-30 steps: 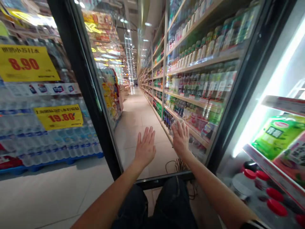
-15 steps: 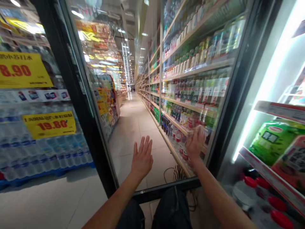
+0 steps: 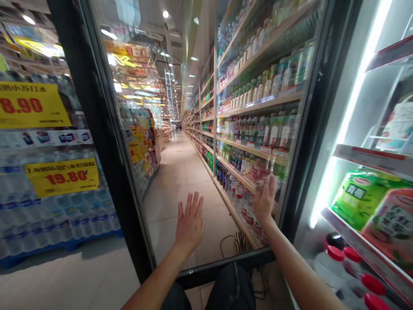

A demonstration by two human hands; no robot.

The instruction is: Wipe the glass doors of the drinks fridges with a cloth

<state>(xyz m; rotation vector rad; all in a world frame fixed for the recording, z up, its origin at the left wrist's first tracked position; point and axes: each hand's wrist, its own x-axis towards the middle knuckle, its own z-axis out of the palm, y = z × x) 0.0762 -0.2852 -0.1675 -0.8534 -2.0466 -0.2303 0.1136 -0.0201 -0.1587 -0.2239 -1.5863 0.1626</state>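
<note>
A glass door in a black frame stands before me. My left hand is raised at the pane, palm toward it, fingers stretched and slightly apart, holding nothing. Farther right, my right hand is up against the glass near the frame's right side. Something pale and crumpled, which looks like a cloth, shows at its fingers; the palm side is hidden and the edges are blurred. My knees are close to the door's lower bar.
Beyond the glass, an aisle runs past shelves of bottles. To the right is a lit cooler with green packs and red-capped bottles. Stacked bottled water with yellow price signs stands left. A coiled cable lies low behind the pane.
The view has tilted up slightly, so the surroundings sit lower. Both hands stay at the glass; the left appears a little lower. The right hand is less blurred.
</note>
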